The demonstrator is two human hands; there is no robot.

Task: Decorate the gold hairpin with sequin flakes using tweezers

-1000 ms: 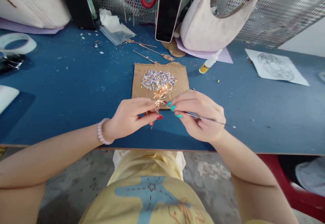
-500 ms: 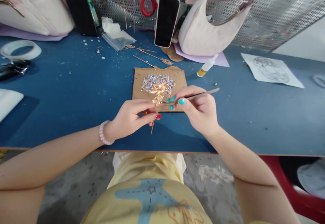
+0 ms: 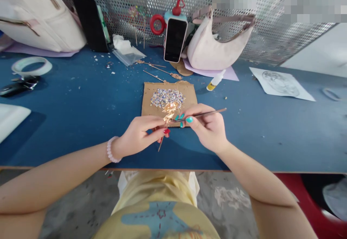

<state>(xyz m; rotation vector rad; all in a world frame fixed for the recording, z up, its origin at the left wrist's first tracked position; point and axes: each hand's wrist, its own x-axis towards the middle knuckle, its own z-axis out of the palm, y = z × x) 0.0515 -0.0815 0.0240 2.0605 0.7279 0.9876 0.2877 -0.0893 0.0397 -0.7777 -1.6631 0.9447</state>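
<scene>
My left hand pinches a gold hairpin ornament by its stem, which pokes out below the fingers. My right hand grips thin metal tweezers, their tip pointing left at the ornament. Both hands hover over the near edge of a brown cardboard piece lying on the blue table. A heap of small shiny shards lies on the cardboard just beyond the ornament.
A glue bottle lies right of the cardboard. Behind it stand a phone and a pale handbag; loose gold hairpins lie in front. A tape roll sits far left, a printed sheet far right.
The tweezers swung from pointing back right at the table edge to lying level with the tip at the ornament. The view tilted up, so everything sits lower in the picture.
</scene>
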